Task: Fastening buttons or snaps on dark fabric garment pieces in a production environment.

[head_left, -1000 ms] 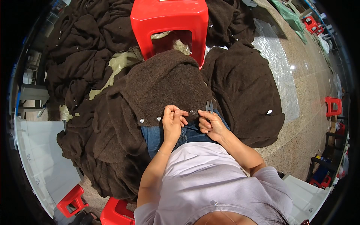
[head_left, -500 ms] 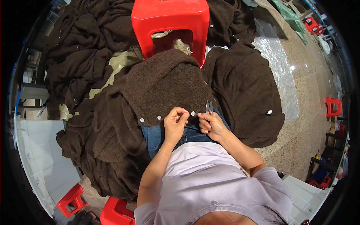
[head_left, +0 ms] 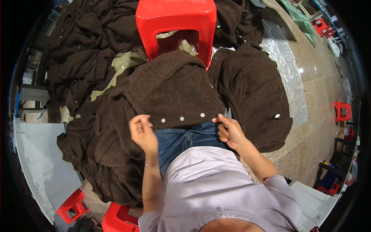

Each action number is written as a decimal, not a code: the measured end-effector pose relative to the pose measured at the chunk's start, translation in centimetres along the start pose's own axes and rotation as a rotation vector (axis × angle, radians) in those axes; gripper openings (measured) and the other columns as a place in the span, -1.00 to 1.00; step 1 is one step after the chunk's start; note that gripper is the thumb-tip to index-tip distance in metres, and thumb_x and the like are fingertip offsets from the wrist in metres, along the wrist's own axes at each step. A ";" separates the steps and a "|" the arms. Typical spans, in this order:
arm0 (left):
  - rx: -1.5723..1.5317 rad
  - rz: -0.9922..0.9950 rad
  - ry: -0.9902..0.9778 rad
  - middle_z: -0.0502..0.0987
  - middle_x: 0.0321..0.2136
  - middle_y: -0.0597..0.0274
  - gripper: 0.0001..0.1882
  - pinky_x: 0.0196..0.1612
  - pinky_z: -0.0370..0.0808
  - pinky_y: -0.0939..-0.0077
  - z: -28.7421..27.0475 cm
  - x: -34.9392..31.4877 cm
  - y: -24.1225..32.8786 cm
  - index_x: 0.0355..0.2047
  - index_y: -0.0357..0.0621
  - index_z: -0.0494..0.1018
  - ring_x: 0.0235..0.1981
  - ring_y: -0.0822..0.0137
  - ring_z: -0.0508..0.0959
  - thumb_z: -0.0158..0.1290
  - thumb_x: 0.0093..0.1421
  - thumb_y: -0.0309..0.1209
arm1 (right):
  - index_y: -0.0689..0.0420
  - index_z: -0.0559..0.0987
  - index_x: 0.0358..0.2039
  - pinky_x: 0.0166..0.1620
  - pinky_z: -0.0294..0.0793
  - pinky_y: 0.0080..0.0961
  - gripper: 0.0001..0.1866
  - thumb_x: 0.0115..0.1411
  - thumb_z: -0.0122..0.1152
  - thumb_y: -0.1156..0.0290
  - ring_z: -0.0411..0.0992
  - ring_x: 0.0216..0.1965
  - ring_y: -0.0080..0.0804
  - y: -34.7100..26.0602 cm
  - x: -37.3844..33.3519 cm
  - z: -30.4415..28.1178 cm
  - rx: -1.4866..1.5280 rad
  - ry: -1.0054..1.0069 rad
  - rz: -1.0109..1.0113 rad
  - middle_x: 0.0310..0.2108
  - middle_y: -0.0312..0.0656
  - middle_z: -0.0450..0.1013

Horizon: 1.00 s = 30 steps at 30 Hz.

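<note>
A dark brown knitted garment [head_left: 176,87] lies over my lap on blue jeans, several sparkly round buttons [head_left: 182,118] along its near edge. My left hand [head_left: 143,133] is at the left end of that edge, fingers curled and thumb bent in, slightly blurred. Whatever its fingertips hold cannot be made out. At the right end, my right hand [head_left: 230,133] is closed around small silver thread snips [head_left: 228,113], blades pointing away from me and partly hidden. Its thumb and forefinger are pinched together at the garment's corner; whether they grip the cloth is unclear.
A red plastic stool [head_left: 176,17] stands ahead of me. Heaps of brown garments [head_left: 92,38] lie to the left, and a folded pile [head_left: 251,96] sits to the right. Clear plastic sheeting [head_left: 286,69] covers some floor. A white panel [head_left: 46,162] is at left.
My left hand has moved left along the edge, uncovering a middle button and covering the leftmost one. My right hand has shifted slightly right with the snips, away from the nearest button.
</note>
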<state>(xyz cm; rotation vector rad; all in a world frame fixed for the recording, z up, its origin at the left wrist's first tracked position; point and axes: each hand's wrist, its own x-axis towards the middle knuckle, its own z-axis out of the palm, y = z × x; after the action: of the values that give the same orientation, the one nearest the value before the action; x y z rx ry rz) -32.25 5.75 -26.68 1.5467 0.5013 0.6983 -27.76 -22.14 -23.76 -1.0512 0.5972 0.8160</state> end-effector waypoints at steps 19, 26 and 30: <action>0.761 0.557 -0.296 0.49 -0.03 0.09 -0.69 0.10 0.34 0.27 -2.2 15.7 -5.5 -0.06 -0.04 0.52 0.00 0.03 0.42 0.12 0.16 -0.47 | 0.11 0.35 0.03 -0.54 0.53 -0.20 -0.44 -0.02 0.28 0.36 0.51 -0.60 -0.07 4.7 8.3 17.5 -1.619 -0.001 -1.155 -0.26 -0.07 0.34; 0.619 0.163 -0.494 0.52 -0.06 0.09 -0.56 0.09 0.37 0.27 -5.2 15.0 -6.4 -0.05 -0.13 0.51 0.02 0.09 0.42 0.16 0.13 -0.15 | 0.21 0.54 -0.19 -0.28 0.45 -0.47 -0.73 0.04 0.23 0.64 0.46 -0.38 -0.35 -6.0 3.2 10.6 -0.970 -0.381 -1.073 -0.38 -0.11 0.46; 0.848 0.352 -0.477 0.54 -0.20 0.11 -0.67 -0.05 0.45 0.24 -6.2 15.2 -4.4 -0.19 -0.14 0.52 -0.08 0.03 0.47 0.14 -0.02 -0.41 | 0.11 0.52 -0.15 -0.09 0.46 -0.57 -0.72 0.12 0.22 0.66 0.45 -0.22 -0.55 -10.7 -1.6 3.9 -0.602 0.015 -1.250 -0.19 -0.34 0.46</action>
<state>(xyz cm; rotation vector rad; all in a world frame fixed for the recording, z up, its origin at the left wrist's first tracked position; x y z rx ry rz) -25.23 21.02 -28.90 2.5570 0.1503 0.3463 -19.70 -21.77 -15.50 -1.6702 -0.3746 -0.1601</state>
